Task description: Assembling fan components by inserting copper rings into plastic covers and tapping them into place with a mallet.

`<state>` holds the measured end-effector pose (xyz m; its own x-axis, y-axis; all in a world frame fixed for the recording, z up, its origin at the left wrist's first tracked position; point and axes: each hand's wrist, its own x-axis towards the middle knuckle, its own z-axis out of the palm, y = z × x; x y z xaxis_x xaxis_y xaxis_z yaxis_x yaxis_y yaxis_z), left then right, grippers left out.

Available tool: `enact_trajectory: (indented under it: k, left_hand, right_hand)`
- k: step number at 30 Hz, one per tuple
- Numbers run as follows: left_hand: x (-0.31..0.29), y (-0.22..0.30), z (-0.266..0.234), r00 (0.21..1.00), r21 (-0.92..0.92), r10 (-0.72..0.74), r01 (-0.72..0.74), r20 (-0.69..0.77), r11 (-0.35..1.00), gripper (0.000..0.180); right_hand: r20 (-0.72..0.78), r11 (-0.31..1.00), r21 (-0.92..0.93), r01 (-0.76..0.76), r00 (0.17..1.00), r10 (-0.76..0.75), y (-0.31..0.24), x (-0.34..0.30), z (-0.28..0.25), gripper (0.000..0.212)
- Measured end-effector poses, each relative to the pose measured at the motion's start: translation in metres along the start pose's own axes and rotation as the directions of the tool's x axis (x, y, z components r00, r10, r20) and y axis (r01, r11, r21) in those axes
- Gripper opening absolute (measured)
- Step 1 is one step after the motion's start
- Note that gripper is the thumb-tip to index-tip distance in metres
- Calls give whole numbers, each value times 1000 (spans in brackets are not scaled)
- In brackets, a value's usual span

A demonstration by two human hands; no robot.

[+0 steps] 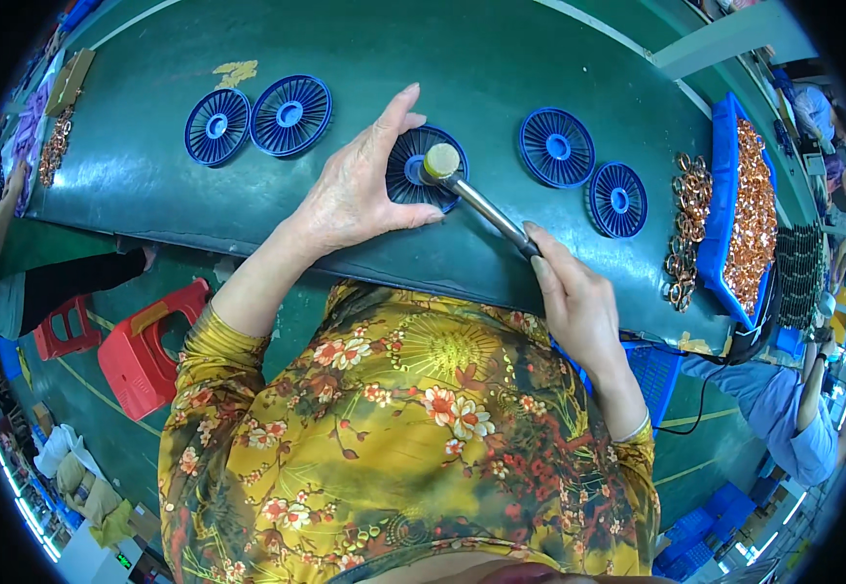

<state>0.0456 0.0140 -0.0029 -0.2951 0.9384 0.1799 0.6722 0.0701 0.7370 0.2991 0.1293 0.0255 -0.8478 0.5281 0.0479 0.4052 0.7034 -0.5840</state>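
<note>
In front of me a round blue plastic part with thin spokes (403,156) lies on the green table. My left hand (360,180) is beside it, thumb and fingers spread around its left and near edge; whether the fingertips touch the rim I cannot tell. My right hand (578,297) is closed round the dark grip of a mallet (486,207) with a metal shaft. The mallet's pale yellowish head (441,161) is over the middle of the blue part and hides some of it; I cannot tell whether it touches.
Two similar blue spoked parts (289,115) lie to the left and two more (557,147) to the right. Copper-coloured rings (687,229) are heaped beside a blue tray (720,209) full of copper-coloured pieces. Red stools (136,365) stand on the floor at left. Other people are nearby on both sides.
</note>
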Motion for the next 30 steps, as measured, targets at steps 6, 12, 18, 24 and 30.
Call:
enact_trajectory:
  k: [6, 12, 18, 24, 30]
  left_hand:
    - [-4, -4, -1, 999, -75, 18, -21, -32, 997, 116]
    - [-16, -23, -37, 929, 151, 218, -179, -299, 972, 93]
    - [-20, -56, -66, 918, 399, 20, 153, -397, 904, 101]
    - [-28, -33, -40, 952, 138, -91, 136, -293, 981, 106]
    - [-30, -21, -25, 963, 111, -62, 94, -263, 989, 112]
  right_hand:
    - [9, 998, -51, 43, 999, -43, -11, 14, 5, 34]
    - [30, 998, 7, 70, 997, -70, -6, 16, 2, 35]
    - [253, 990, 111, 91, 960, -116, -18, 14, 7, 30]
    - [-87, 972, 234, 30, 996, -10, -36, 35, -3, 32]
    - [7, 980, 80, 181, 983, -182, -30, 42, 25, 36]
